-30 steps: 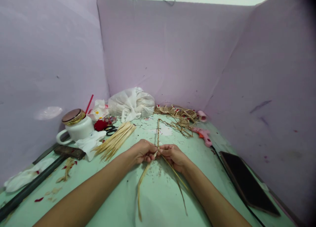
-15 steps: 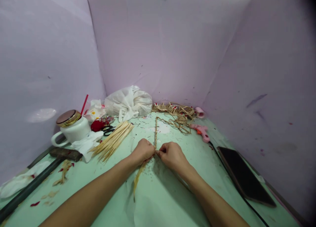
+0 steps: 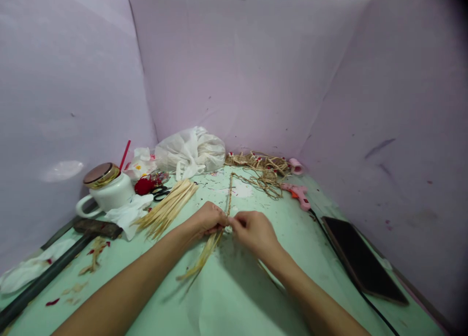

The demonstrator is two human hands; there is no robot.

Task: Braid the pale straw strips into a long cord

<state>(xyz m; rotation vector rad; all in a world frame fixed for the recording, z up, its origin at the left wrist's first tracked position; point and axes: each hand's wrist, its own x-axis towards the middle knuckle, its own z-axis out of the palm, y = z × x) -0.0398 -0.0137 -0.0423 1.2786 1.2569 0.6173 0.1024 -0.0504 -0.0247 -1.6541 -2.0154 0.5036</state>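
My left hand [image 3: 208, 219] and my right hand [image 3: 254, 232] meet at the middle of the green table [image 3: 234, 297], both pinched on a thin braid of dry straw [image 3: 230, 192]. The plaited part runs away from my fingers toward the back of the table. Loose straw ends [image 3: 199, 263] trail from under my left hand toward me and to the left. Both sets of fingers are closed tight around the strands.
A bundle of straw strips [image 3: 168, 207], scissors [image 3: 161, 193], a white lidded mug [image 3: 106, 189], a plastic bag [image 3: 190, 153] and a hammer [image 3: 54, 265] lie at the left. Tangled twine [image 3: 263, 172], a pink glue gun [image 3: 298, 193] and a dark tablet [image 3: 360, 260] lie at the right. Lilac panels enclose the table.
The loose strands that spread to both sides a second ago are now gathered under my left hand and swung to the left. My hands stay together on the braid.
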